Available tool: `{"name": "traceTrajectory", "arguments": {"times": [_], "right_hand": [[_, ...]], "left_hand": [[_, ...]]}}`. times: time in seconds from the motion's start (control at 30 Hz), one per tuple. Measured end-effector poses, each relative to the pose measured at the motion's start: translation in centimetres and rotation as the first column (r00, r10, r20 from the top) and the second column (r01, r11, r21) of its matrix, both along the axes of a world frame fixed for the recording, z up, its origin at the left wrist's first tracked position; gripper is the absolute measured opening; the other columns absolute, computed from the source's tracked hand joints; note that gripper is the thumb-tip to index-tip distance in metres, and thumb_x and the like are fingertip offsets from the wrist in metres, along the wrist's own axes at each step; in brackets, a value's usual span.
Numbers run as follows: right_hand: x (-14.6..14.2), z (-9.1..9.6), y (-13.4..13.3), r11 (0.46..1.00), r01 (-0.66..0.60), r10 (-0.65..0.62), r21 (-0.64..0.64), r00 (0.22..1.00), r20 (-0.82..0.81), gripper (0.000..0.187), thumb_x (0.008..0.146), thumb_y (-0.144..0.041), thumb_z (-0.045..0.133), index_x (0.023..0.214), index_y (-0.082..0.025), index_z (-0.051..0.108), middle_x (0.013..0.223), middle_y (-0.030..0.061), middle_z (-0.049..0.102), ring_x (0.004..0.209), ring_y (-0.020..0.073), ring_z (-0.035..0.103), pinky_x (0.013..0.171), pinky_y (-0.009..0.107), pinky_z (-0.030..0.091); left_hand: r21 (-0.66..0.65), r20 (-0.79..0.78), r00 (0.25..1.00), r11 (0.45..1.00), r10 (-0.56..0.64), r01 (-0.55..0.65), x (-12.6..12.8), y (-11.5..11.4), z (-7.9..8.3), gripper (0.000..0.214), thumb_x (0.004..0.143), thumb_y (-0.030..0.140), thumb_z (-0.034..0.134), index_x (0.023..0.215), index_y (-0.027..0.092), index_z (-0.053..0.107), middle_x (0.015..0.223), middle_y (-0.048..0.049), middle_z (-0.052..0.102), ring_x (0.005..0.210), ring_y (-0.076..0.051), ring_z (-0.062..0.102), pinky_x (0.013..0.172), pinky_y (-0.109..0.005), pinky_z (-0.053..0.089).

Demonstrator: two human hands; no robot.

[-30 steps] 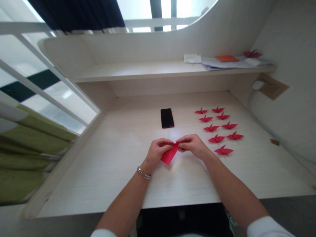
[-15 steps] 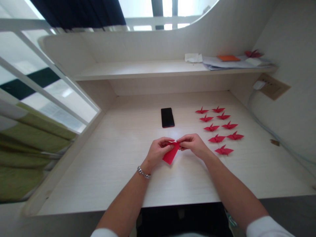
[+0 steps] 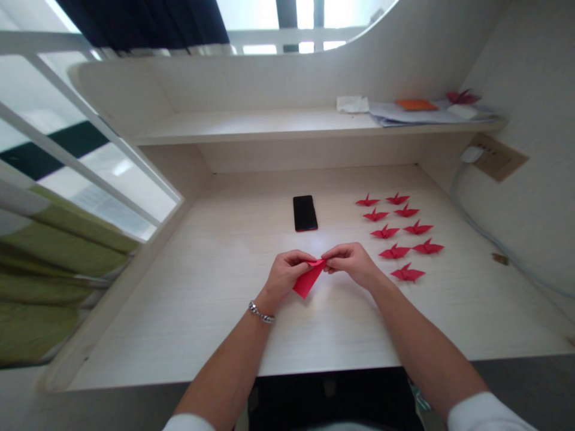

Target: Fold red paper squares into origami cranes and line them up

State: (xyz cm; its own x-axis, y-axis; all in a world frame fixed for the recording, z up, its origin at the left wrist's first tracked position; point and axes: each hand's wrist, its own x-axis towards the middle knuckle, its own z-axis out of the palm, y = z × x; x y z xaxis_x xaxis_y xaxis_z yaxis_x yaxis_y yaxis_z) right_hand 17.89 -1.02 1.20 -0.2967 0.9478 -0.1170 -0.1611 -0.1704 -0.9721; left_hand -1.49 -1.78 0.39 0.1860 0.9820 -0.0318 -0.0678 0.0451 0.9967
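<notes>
Both hands pinch a partly folded piece of red paper [image 3: 308,282] just above the desk. My left hand [image 3: 287,272], with a silver chain bracelet [image 3: 261,313] at its wrist, grips the paper's upper left edge between thumb and fingers. At the upper right corner, the fingertips of my right hand [image 3: 349,261] are closed on the same paper. Its lower end hangs free toward me. Several red paper cranes [image 3: 385,232] stand in two rough columns to the right of my right hand.
A black phone [image 3: 305,213] lies on the desk [image 3: 179,287] beyond my hands. Papers [image 3: 395,115], an orange square [image 3: 417,105] and a larger red folded piece [image 3: 462,97] sit on the shelf. A cable [image 3: 476,224] runs from the wall socket [image 3: 498,157] along the right side.
The paper's lower end has swung slightly left. My left thumb and fingers have shifted a little along the upper edge; my right hand stays nearly in place.
</notes>
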Motion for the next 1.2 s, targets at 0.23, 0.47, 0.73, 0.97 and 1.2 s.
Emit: {"name": "traceTrajectory", "arguments": {"times": [0.23, 0.47, 0.73, 0.97, 1.2], "right_hand": [[0.2, -0.1, 0.1, 0.998, -0.031, 0.028, -0.061, 0.998, -0.056, 0.026, 0.059, -0.025, 0.079, 0.082, -0.013, 0.076, 0.066, 0.0071, 0.072, 0.062, 0.0181, 0.068, 0.068, 0.035, 0.057], [0.6, -0.2, 0.3, 0.992, -0.080, 0.072, -0.103, 0.995, -0.076, 0.023, 0.066, -0.029, 0.074, 0.083, -0.013, 0.074, 0.068, 0.0078, 0.072, 0.062, 0.0172, 0.068, 0.066, 0.031, 0.055], [0.0, -1.2, 0.3, 0.994, -0.111, 0.113, -0.019, 0.974, 0.198, 0.027, 0.065, -0.034, 0.076, 0.081, -0.012, 0.074, 0.066, 0.0045, 0.069, 0.060, 0.0132, 0.061, 0.059, 0.026, 0.050], [0.5, -0.8, 0.4, 0.986, -0.148, 0.122, 0.072, 0.951, 0.284, 0.018, 0.070, -0.028, 0.069, 0.080, -0.013, 0.073, 0.064, 0.0021, 0.066, 0.060, 0.0131, 0.058, 0.059, 0.025, 0.046], [0.7, -1.0, 0.5, 0.969, -0.168, 0.085, 0.180, 0.916, 0.393, 0.014, 0.074, -0.024, 0.063, 0.081, -0.015, 0.071, 0.065, 0.0017, 0.065, 0.061, 0.0140, 0.057, 0.060, 0.025, 0.044]], "left_hand": [[0.004, 0.020, 1.000, 1.000, -0.010, 0.010, -0.1, 0.0, 0.0, 0.012, 0.067, 0.024, 0.076, 0.074, 0.015, 0.074, 0.077, -0.0068, 0.072, 0.069, -0.017, 0.065, 0.064, -0.027, 0.051], [0.070, -0.074, 0.997, 0.997, -0.034, 0.039, -0.1, 0.0, -0.2, 0.012, 0.069, 0.026, 0.074, 0.075, 0.015, 0.075, 0.077, -0.0071, 0.072, 0.068, -0.016, 0.064, 0.062, -0.025, 0.051], [0.132, -0.213, 0.972, 0.982, -0.102, 0.132, 0.2, -0.1, -0.5, 0.018, 0.072, 0.028, 0.071, 0.084, 0.014, 0.072, 0.080, -0.0069, 0.073, 0.072, -0.017, 0.067, 0.065, -0.026, 0.054], [0.055, -0.126, 0.984, 0.989, -0.129, 0.137, -0.1, 0.1, -0.6, 0.019, 0.072, 0.021, 0.068, 0.088, 0.012, 0.069, 0.087, -0.0101, 0.073, 0.079, -0.020, 0.069, 0.070, -0.030, 0.055], [-0.032, -0.040, 0.984, 0.984, -0.176, 0.175, -0.5, 0.1, -0.1, 0.030, 0.074, 0.012, 0.056, 0.103, 0.013, 0.067, 0.096, -0.0094, 0.073, 0.084, -0.018, 0.068, 0.068, -0.026, 0.052]]}}
